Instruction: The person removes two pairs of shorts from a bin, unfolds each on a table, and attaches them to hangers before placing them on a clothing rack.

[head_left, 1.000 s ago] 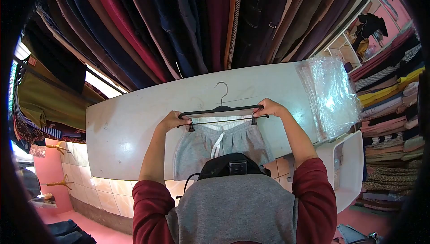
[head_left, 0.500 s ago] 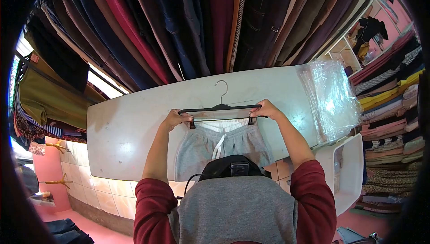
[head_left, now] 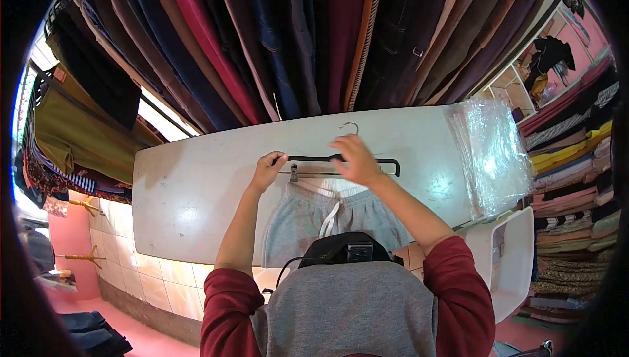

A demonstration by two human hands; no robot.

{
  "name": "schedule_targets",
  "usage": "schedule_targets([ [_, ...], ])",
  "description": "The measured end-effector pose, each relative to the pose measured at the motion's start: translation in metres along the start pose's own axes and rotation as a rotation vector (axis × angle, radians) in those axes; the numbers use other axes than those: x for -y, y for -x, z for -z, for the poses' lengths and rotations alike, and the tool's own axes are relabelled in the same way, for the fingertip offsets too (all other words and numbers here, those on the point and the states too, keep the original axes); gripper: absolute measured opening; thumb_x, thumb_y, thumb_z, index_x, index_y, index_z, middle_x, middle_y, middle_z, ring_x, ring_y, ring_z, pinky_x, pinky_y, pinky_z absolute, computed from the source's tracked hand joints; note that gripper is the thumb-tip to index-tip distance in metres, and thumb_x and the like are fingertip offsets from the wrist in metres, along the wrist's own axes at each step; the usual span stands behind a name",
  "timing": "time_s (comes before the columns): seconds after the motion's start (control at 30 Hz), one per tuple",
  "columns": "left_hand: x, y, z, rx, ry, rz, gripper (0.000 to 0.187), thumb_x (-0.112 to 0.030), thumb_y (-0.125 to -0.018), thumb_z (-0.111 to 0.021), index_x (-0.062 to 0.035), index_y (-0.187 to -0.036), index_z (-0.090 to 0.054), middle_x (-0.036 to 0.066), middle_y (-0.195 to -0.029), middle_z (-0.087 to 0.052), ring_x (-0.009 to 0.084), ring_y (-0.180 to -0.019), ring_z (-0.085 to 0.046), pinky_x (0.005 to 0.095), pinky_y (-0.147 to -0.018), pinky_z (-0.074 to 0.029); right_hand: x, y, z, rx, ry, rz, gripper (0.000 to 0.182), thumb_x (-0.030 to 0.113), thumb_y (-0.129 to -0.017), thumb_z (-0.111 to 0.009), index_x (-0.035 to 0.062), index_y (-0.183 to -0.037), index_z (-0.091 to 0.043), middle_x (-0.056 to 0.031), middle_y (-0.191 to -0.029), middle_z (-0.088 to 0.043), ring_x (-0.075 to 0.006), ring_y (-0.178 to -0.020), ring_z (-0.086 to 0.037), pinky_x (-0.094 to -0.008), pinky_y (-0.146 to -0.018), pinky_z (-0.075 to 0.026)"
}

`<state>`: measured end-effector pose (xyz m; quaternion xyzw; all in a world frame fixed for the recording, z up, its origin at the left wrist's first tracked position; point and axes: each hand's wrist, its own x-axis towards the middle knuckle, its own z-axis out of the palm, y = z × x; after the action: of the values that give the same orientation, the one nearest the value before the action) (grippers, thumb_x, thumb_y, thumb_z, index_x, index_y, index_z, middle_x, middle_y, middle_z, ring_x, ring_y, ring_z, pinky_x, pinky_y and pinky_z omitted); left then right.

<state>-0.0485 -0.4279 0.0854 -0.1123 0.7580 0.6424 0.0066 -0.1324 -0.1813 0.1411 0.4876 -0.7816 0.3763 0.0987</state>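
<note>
Grey drawstring shorts [head_left: 291, 216] with a white cord lie on the white table [head_left: 190, 180], waistband toward the hanger. A black clip hanger [head_left: 391, 162] rests at the waistband, its metal hook pointing to the far side. My left hand [head_left: 267, 170] pinches the hanger's left end, beside a clip [head_left: 293, 173] at the waistband's left corner. Over the middle of the bar, near the hook, is my right hand [head_left: 357, 162], slightly blurred, fingers spread. It hides part of the bar, and the right clip is not visible.
Many hanging trousers [head_left: 341, 36] line the table's far side. Clear plastic bags [head_left: 495, 154] lie at its right end, above a white bin [head_left: 514, 259]. Folded clothes [head_left: 570, 213] are stacked at right; an olive garment [head_left: 78, 124] hangs at left.
My right hand has let go of the hanger's right end and moved left to its middle. My left hand keeps hold of the left end. The view has shifted slightly.
</note>
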Motion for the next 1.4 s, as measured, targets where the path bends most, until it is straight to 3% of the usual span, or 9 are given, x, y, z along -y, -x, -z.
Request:
schedule_targets([
  [0.1,-0.014,0.009,-0.008,-0.071,-0.01,-0.039,0.014,-0.017,-0.082,-0.055,-0.0035,-0.081,-0.059,-0.007,-0.064,-0.046,0.0029,-0.059,-0.036,0.0187,-0.051,-0.03,0.033,-0.03,-0.036,0.004,-0.006,-0.016,0.043,0.017,-0.061,-0.067,0.0021,-0.098,-0.051,-0.0147,-0.101,-0.051,-0.0321,-0.094,-0.047,-0.0374,-0.081,-0.038],
  [0.27,-0.015,0.022,-0.007,-0.184,-0.004,-0.142,0.015,-0.016,-0.08,-0.057,-0.0013,-0.079,-0.061,-0.007,-0.064,-0.048,0.0025,-0.06,-0.039,0.0178,-0.053,-0.032,0.028,-0.053,-0.076,0.543,-0.24,-0.426,0.032,0.023,-0.056,-0.072,0.0015,-0.077,-0.06,-0.0138,-0.074,-0.06,-0.0286,-0.072,-0.058,-0.035,-0.067,-0.045],
  [0.4,-0.009,0.028,0.0,-0.225,-0.056,-0.102,0.017,-0.016,-0.082,-0.054,-0.0008,-0.085,-0.06,-0.004,-0.067,-0.051,0.0049,-0.061,-0.043,0.0192,-0.056,-0.036,0.031,-0.064,-0.075,0.551,-0.265,-0.457,0.027,0.021,-0.056,-0.072,0.0004,-0.069,-0.061,-0.015,-0.067,-0.06,-0.0291,-0.067,-0.059,-0.0348,-0.064,-0.046],
  [0.47,0.001,0.021,-0.004,-0.73,-0.056,-0.471,0.019,-0.015,-0.084,-0.049,0.0002,-0.092,-0.057,0.0,-0.07,-0.053,0.0088,-0.063,-0.047,0.0218,-0.061,-0.041,0.023,-0.07,-0.077,0.388,-0.156,-0.487,0.025,0.019,-0.055,-0.072,0.0026,-0.071,-0.063,-0.0142,-0.065,-0.06,-0.027,-0.063,-0.058,-0.034,-0.06,-0.045],
  [0.5,0.018,0.021,-0.003,-0.739,-0.052,-0.469,0.019,-0.015,-0.084,-0.049,0.0002,-0.092,-0.057,0.0,-0.07,-0.053,0.0088,-0.063,-0.047,0.0218,-0.061,-0.041,0.022,-0.073,-0.072,0.396,-0.153,-0.481,0.025,0.019,-0.055,-0.072,0.0026,-0.071,-0.063,-0.0142,-0.065,-0.06,-0.027,-0.063,-0.058,-0.034,-0.06,-0.045],
  [0.57,0.059,0.026,-0.004,-0.425,-0.058,0.007,0.024,-0.016,-0.085,-0.047,0.0013,-0.1,-0.054,0.006,-0.077,-0.057,0.0143,-0.069,-0.053,0.0246,-0.068,-0.043,0.02,-0.077,-0.062,0.449,-0.023,-0.545,0.024,0.018,-0.055,-0.072,0.0026,-0.071,-0.063,-0.0148,-0.066,-0.06,-0.026,-0.063,-0.059,-0.0341,-0.06,-0.045],
  [0.8,0.055,0.04,-0.027,-0.139,-0.388,0.127,0.032,-0.021,-0.071,-0.065,0.0024,-0.091,-0.059,0.012,-0.081,-0.063,0.018,-0.071,-0.059,0.0288,-0.066,-0.046,0.018,-0.063,-0.071,0.543,-0.064,-0.6,0.021,0.019,-0.057,-0.071,0.0048,-0.071,-0.063,-0.0115,-0.065,-0.06,-0.0229,-0.062,-0.058,-0.0325,-0.059,-0.044],
  [1.1,0.05,0.054,-0.025,-0.136,0.034,0.154,0.019,-0.009,-0.077,-0.06,0.0,-0.093,-0.058,-0.001,-0.072,-0.056,0.0056,-0.063,-0.048,0.0196,-0.057,-0.04,0.016,-0.059,-0.081,0.504,-0.164,-0.592,0.019,0.015,-0.055,-0.072,0.0035,-0.066,-0.062,-0.0085,-0.063,-0.061,-0.018,-0.057,-0.057,-0.0304,-0.055,-0.043],
  [1.4,0.055,0.056,-0.038,-0.406,0.045,-0.021,0.016,-0.008,-0.072,-0.063,-0.0002,-0.086,-0.062,0.006,-0.079,-0.058,0.0098,-0.067,-0.053,0.0222,-0.059,-0.042,0.014,-0.057,-0.093,0.575,-0.23,-0.556,0.018,0.011,-0.054,-0.072,0.0019,-0.064,-0.061,-0.0079,-0.061,-0.061,-0.0154,-0.055,-0.056,-0.0293,-0.054,-0.042],
])
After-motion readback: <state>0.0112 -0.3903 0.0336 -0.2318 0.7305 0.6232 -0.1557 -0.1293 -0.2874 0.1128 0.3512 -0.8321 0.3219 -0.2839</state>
